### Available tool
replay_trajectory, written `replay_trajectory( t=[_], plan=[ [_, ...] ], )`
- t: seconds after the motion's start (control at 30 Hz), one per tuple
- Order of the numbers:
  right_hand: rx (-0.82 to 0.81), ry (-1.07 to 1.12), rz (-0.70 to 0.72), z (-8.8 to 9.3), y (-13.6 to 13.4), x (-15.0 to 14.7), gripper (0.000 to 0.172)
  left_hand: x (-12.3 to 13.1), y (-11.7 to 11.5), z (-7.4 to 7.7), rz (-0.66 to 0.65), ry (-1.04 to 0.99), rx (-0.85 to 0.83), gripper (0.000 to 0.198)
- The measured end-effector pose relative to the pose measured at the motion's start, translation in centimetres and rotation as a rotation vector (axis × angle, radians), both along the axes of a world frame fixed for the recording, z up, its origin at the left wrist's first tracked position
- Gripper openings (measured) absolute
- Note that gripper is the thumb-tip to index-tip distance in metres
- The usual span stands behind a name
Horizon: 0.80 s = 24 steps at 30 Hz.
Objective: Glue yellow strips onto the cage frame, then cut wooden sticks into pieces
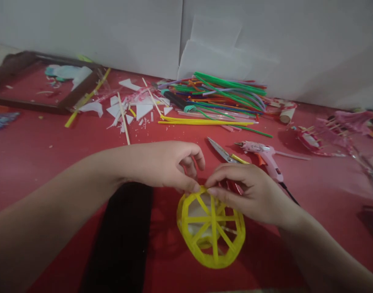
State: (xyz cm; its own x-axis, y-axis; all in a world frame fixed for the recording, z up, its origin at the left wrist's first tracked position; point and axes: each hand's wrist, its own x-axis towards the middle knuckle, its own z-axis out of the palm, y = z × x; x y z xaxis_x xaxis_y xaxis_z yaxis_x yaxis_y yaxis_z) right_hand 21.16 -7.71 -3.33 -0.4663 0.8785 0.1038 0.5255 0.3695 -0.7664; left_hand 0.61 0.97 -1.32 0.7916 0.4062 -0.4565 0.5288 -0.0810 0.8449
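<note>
A yellow spoked wheel (214, 219) stands tilted toward me over the red tabletop, with more yellow rounded parts and something whitish behind it. My left hand (183, 169) pinches the top of its rim between thumb and fingers, the other fingers curled. Just to the right, my right hand (244, 189) pinches the same rim with thumb and forefinger. The two thumbs nearly meet at the top. Beyond my right hand lie scissors (221, 149), partly covered by that hand, and a pink glue gun (262, 154) with its black cord.
Colourful pipe cleaners (229, 91) are heaped along the back wall. White paper scraps (128, 108) and thin sticks lie left of them. A brown frame (30, 103) sits at far left, a pink stick model (335, 130) at right. A long black object (122, 236) lies under my left forearm.
</note>
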Motion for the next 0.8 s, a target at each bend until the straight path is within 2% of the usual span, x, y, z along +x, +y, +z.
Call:
replay_trajectory(
  t=[0.2, 0.37, 0.5, 0.6, 0.8],
  plan=[
    [0.010, 0.051, -0.038, -0.4, 0.1, -0.3, 0.015, 0.2, 0.1, -0.1, 0.002, -0.016, -0.105, 0.034],
    [-0.005, 0.060, -0.053, -0.4, 0.0, -0.7, 0.023, 0.3, -0.3, 0.3, 0.006, 0.067, -0.071, 0.033],
    [-0.003, 0.041, -0.067, -0.3, -0.1, -0.8, 0.024, 0.2, -0.9, 0.7, 0.026, 0.105, 0.077, 0.029],
    [-0.022, 0.029, -0.101, -0.5, -0.1, -0.7, 0.017, 0.2, -1.6, 1.0, 0.103, 0.118, 0.238, 0.028],
    [-0.004, 0.146, -0.317, -1.6, 0.3, -0.4, 0.010, 0.0, -1.8, 1.2, 0.308, 0.010, 0.630, 0.024]
  ],
)
